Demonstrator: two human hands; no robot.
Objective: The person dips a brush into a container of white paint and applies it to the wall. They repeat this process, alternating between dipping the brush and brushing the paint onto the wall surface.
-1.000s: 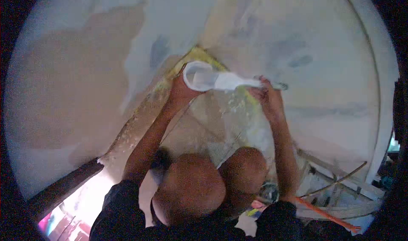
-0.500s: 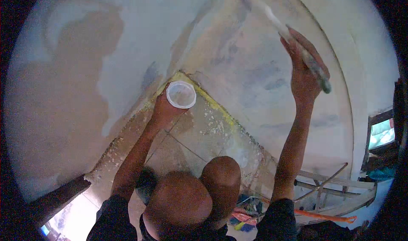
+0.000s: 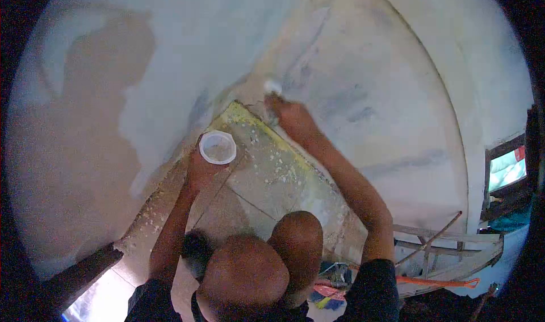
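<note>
My left hand [image 3: 201,170] is wrapped round a white plastic cup [image 3: 218,161], held mouth-up low in front of the corner; some pale contents show inside. In my right hand [image 3: 288,116], closed round its handle, is a paintbrush [image 3: 273,87] with white bristles. The bristle end is at the patchy right wall [image 3: 352,78], close to the corner and just above the floor. Whether the bristles press on the wall is hard to tell. Most of the handle is hidden by my fingers.
The left wall [image 3: 187,44] carries my shadow. Paint-spattered floor tiles [image 3: 250,197] with a yellow edge meet both walls. My bent knees [image 3: 244,271] are close below. At right lie a wooden frame [image 3: 448,251], an orange-handled item [image 3: 443,283] and colourful cloths [image 3: 329,291]. A small window opening [image 3: 507,170] is beyond.
My right hand has swung left and down with the paintbrush, from high on the right wall to near the corner. My left hand and the cup have moved slightly down and left.
</note>
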